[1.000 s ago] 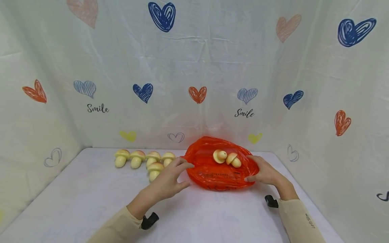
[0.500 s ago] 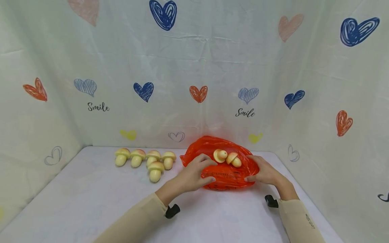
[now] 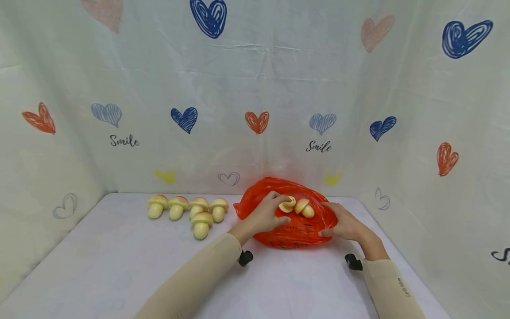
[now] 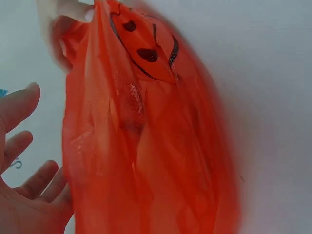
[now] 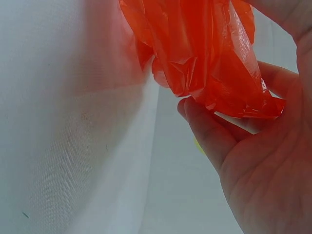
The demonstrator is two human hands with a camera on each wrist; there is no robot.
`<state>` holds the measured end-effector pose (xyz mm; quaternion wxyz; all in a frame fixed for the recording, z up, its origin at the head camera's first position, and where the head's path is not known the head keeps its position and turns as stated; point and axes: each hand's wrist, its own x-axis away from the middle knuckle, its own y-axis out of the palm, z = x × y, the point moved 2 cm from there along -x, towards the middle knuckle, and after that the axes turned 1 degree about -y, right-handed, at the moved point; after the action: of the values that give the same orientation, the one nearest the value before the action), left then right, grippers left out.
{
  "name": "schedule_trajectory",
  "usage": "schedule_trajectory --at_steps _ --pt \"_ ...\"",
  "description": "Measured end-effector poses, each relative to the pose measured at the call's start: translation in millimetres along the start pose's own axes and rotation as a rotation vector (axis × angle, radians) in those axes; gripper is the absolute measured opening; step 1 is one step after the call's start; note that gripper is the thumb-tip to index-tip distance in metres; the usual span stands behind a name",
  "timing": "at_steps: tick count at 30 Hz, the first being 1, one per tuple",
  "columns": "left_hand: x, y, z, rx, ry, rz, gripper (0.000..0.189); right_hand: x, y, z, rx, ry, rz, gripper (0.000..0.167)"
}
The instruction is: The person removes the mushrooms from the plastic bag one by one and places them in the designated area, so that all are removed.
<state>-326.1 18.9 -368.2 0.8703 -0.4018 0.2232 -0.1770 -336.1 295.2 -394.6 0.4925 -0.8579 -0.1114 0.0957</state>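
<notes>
A red plastic bag lies with its mouth spread wide at the back of the table. Two toy mushrooms show inside: one with its stem facing me, the other tipped on its side. My left hand reaches over the bag's left side, its fingertips close to the nearer mushroom; contact is unclear. In the left wrist view the fingers of that hand are spread. At the bag's right edge, my right hand grips the plastic between thumb and fingers, as the right wrist view shows.
Left of the bag stand several more toy mushrooms, a row along the back and one in front. A white table spreads below, backed by a hanging white sheet printed with hearts.
My left hand has moved right, from beside the bag's left edge to over the bag near the mushrooms inside. The right hand stays at the bag's edge.
</notes>
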Motion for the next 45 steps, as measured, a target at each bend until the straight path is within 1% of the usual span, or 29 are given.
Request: schedule_trajectory --at_steps 6,10,12,17,20,25,28,31,34,38,41,45 --pt "-19.2 11.5 -9.9 0.079 -0.085 -0.011 0.061 -1.7 0.1 0.9 -0.007 -0.005 0.005 0.096" --pt "-27.7 17.1 -15.7 0.110 -0.115 -0.029 0.059 -1.8 0.0 -0.4 0.000 -0.016 0.007 0.095" --pt "-31.1 18.8 -18.4 0.107 -0.126 -0.034 0.059 -2.4 0.6 -2.4 0.002 -0.033 0.011 0.094" --pt "-37.1 22.0 -25.8 0.064 -0.155 -0.032 0.062 -5.5 4.8 -7.4 -0.009 -0.052 0.006 0.094" --pt "-39.6 24.1 -27.9 0.046 -0.168 -0.039 0.064 -6.1 6.5 -8.3 -0.008 -0.047 0.003 0.094" --pt "-43.6 28.5 -27.2 0.016 -0.169 -0.058 0.069 -5.1 4.6 -8.6 0.009 -0.039 0.007 0.093" --pt "-45.4 31.9 -27.0 -0.024 -0.152 -0.066 0.070 -4.4 3.3 -8.2 0.017 -0.045 0.008 0.093" --pt "-46.6 35.0 -27.4 -0.055 -0.127 -0.067 0.067 -3.5 2.7 -7.2 0.022 -0.050 0.011 0.093" --pt "-47.0 36.7 -27.1 -0.066 -0.106 -0.065 0.065 -1.9 2.3 -6.5 0.018 -0.041 0.013 0.092" --pt "-46.2 37.4 -25.1 -0.088 -0.096 -0.069 0.064 -0.6 1.4 -5.5 0.014 -0.033 0.013 0.093" --pt "-45.1 37.3 -22.8 -0.094 -0.095 -0.056 0.057 -0.1 0.4 -4.6 0.010 -0.029 0.012 0.093" --pt "-45.4 37.5 -20.7 -0.062 -0.096 -0.025 0.043 1.0 -1.3 -3.9 0.011 -0.034 0.012 0.093"
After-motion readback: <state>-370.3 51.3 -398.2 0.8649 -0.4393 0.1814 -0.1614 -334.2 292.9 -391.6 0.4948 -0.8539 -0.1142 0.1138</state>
